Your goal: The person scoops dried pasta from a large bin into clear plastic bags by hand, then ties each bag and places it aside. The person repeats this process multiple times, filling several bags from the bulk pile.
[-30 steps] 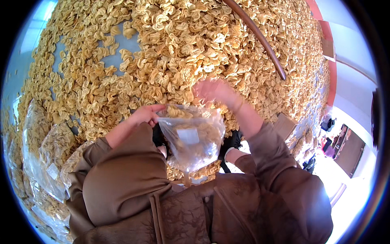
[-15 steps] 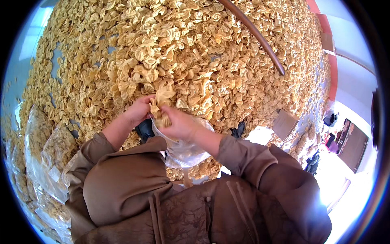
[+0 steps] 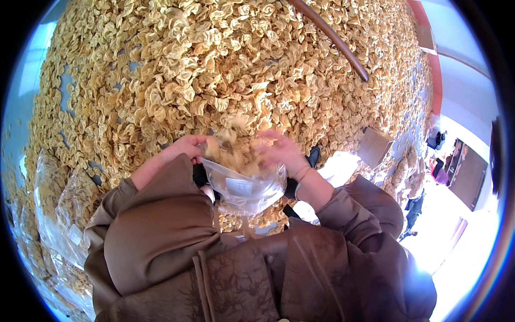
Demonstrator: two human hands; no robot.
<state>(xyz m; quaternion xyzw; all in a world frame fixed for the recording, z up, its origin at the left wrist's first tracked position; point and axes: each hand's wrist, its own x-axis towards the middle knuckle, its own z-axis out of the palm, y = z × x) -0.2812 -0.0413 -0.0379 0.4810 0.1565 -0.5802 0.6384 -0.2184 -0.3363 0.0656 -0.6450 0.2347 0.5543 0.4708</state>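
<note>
Head view: the left hand [image 3: 189, 147] pinches the rim of a clear, soft plastic bag [image 3: 244, 194] in front of the body; the right hand [image 3: 283, 154], blurred beside its mouth, may or may not grip anything (I cannot tell). Pale golden, ruffled pieces [image 3: 236, 155] crowd that mouth. Bulging clear plastic sacks [image 3: 49, 182] at left are filled, while a broad loose layer [image 3: 214, 70] remains unbagged.

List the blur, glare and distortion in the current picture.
Head view: right hand blurred, likewise the yellow pieces at the mouth of the clear bag; head view: white glare at lower right; head view: fisheye curving toward the rim, black corners.
</note>
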